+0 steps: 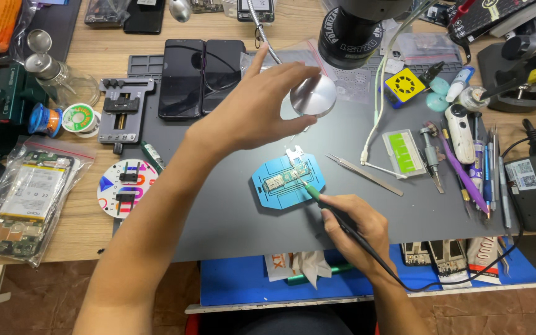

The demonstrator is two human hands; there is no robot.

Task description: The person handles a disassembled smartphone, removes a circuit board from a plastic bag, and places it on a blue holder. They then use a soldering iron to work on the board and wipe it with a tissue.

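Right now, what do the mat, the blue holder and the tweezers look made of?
Mat: dark grey, matte, probably silicone or rubber; no glare.
Blue holder: looks like moulded plastic, with ridged slots and a dull sheen.
Tweezers: bare metal, likely steel; thin, silvery, catching light.

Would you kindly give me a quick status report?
Left hand grips lamp head. Right hand holds soldering iron on circuit board. Nothing blocking.

The matt grey mat looks rubbery and lies on a pale wood-grain counter. On the mat, the blue holder looks like smooth plastic. Above it, a polished metal lamp head gleams; beside it lie bare steel tweezers. Left of the mat, a clear plastic bag shines.
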